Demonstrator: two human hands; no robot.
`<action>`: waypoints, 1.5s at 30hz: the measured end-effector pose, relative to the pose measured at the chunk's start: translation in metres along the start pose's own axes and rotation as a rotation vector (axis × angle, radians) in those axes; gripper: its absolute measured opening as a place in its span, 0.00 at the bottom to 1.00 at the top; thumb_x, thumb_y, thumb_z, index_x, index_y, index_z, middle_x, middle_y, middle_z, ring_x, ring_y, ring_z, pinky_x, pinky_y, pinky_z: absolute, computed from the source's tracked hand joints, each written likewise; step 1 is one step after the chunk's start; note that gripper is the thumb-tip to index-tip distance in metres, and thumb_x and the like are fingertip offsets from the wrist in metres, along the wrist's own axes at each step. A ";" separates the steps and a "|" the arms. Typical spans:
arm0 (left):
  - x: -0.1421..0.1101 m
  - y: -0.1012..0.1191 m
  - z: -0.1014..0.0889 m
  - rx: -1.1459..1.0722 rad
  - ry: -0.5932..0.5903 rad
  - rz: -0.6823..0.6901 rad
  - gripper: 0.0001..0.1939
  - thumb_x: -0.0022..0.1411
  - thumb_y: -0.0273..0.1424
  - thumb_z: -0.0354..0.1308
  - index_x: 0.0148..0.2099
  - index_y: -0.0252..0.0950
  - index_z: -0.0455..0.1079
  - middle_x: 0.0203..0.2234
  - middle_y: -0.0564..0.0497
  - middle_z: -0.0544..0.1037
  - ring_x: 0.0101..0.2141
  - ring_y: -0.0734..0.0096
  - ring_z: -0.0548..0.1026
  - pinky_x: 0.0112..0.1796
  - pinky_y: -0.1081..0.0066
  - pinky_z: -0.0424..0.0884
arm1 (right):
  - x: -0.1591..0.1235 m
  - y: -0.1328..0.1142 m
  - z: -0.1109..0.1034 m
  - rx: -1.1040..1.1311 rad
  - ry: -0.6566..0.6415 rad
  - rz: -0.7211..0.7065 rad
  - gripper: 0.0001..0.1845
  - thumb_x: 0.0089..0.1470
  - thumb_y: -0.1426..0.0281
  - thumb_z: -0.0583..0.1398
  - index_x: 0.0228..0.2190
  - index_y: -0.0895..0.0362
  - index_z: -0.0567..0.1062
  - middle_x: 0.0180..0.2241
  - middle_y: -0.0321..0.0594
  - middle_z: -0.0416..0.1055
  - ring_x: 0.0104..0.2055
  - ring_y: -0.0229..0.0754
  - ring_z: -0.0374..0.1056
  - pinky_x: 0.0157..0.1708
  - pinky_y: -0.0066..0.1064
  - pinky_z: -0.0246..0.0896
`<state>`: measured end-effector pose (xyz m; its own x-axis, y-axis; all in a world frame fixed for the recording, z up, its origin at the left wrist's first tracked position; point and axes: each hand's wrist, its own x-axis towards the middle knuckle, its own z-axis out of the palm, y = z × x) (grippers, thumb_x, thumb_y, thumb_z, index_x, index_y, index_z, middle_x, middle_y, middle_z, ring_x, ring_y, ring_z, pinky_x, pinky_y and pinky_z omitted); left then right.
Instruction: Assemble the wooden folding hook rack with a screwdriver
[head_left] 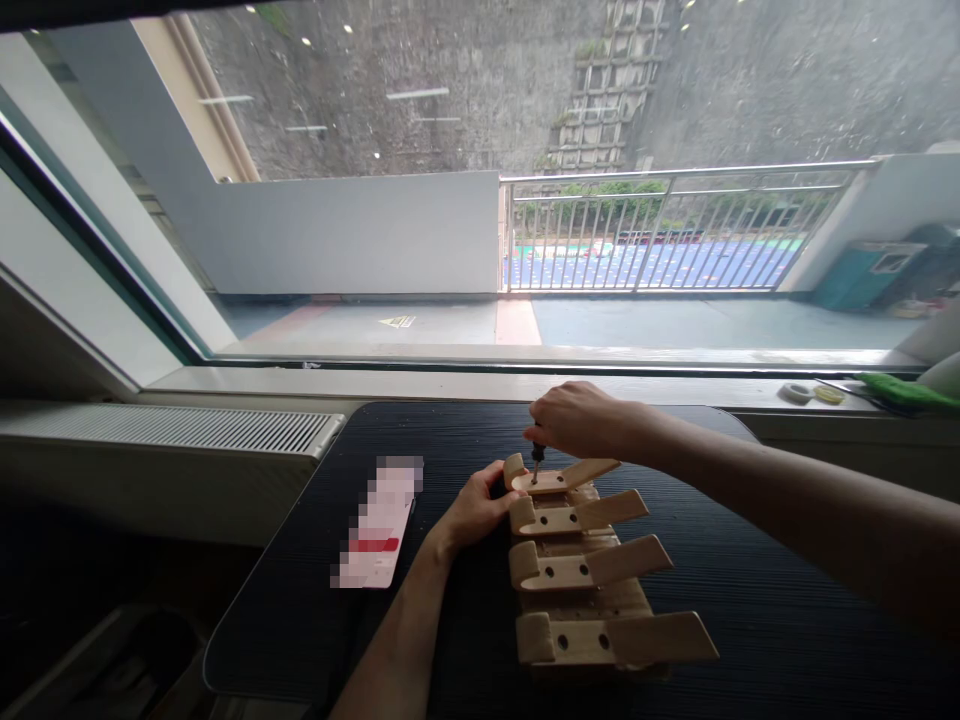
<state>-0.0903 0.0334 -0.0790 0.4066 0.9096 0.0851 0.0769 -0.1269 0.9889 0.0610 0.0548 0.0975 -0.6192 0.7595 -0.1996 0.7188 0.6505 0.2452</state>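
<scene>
A wooden hook rack (630, 595) lies on the dark table, with several pale wooden hooks in a row across its board. Each hook has two dark round holes. Over the farthest hook (551, 482), my right hand (574, 417) is closed around a screwdriver (538, 455), which stands upright with its tip at the hook's left hole. My left hand (480, 505) grips the left end of that same hook, thumb in front and fingers behind. The nearest hook (611, 638) sits at the front end of the board.
A pink phone-like object (381, 525), partly pixelated, lies on the black table (292, 590) left of my left arm. Behind the table runs a windowsill (450, 385) with tape rolls (795, 393) and a green item (904, 390) at right. A radiator (187, 425) stands at left.
</scene>
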 end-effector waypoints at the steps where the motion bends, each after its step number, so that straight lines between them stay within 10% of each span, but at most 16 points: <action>1: 0.000 0.000 0.000 -0.004 0.000 0.002 0.14 0.56 0.31 0.58 0.45 0.35 0.69 0.37 0.50 0.74 0.39 0.67 0.70 0.43 0.72 0.65 | 0.001 -0.001 0.000 0.000 0.006 0.011 0.20 0.59 0.64 0.51 0.33 0.64 0.77 0.31 0.53 0.76 0.35 0.49 0.72 0.29 0.32 0.58; 15: 0.001 -0.004 0.000 0.019 0.015 0.005 0.13 0.55 0.32 0.58 0.44 0.35 0.69 0.36 0.50 0.73 0.37 0.69 0.69 0.42 0.72 0.65 | -0.007 0.006 -0.002 0.094 0.012 -0.165 0.13 0.56 0.73 0.52 0.29 0.59 0.76 0.27 0.42 0.75 0.28 0.37 0.66 0.26 0.28 0.49; 26: 0.001 -0.002 -0.001 0.053 0.010 0.036 0.15 0.56 0.31 0.58 0.46 0.34 0.69 0.39 0.48 0.73 0.41 0.66 0.70 0.45 0.69 0.64 | 0.010 0.009 0.022 0.180 0.097 0.100 0.22 0.59 0.63 0.49 0.32 0.65 0.77 0.30 0.54 0.75 0.33 0.47 0.70 0.30 0.32 0.56; 32: -0.002 0.018 -0.001 0.030 0.004 0.021 0.17 0.52 0.33 0.62 0.45 0.34 0.72 0.43 0.45 0.74 0.45 0.61 0.70 0.47 0.66 0.65 | -0.025 0.022 0.040 0.400 0.169 0.097 0.19 0.57 0.60 0.50 0.34 0.55 0.78 0.28 0.39 0.75 0.26 0.35 0.67 0.25 0.25 0.55; 35: 0.001 0.021 0.000 -0.147 -0.021 -0.074 0.21 0.52 0.37 0.62 0.47 0.32 0.70 0.39 0.44 0.76 0.38 0.62 0.74 0.39 0.67 0.69 | -0.055 0.037 0.057 0.852 0.348 0.251 0.20 0.56 0.58 0.51 0.35 0.58 0.77 0.23 0.38 0.73 0.22 0.35 0.64 0.23 0.26 0.57; 42: 0.013 0.013 0.015 -0.094 0.667 0.001 0.17 0.50 0.34 0.62 0.42 0.33 0.69 0.35 0.48 0.75 0.35 0.68 0.73 0.38 0.71 0.69 | -0.118 0.045 0.122 1.584 0.612 0.546 0.29 0.44 0.54 0.63 0.44 0.60 0.75 0.29 0.44 0.76 0.34 0.44 0.71 0.38 0.36 0.66; 45: 0.001 0.013 0.026 -0.257 0.607 -0.044 0.20 0.48 0.29 0.63 0.45 0.36 0.65 0.39 0.49 0.73 0.38 0.68 0.73 0.39 0.70 0.70 | -0.121 0.021 0.150 1.721 0.660 0.579 0.28 0.44 0.53 0.62 0.42 0.60 0.76 0.32 0.45 0.77 0.37 0.46 0.72 0.41 0.39 0.66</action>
<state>-0.0649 0.0225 -0.0688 -0.1830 0.9828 0.0233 -0.1689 -0.0548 0.9841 0.1987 -0.0219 -0.0152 0.0646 0.9978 -0.0136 0.0856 -0.0192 -0.9961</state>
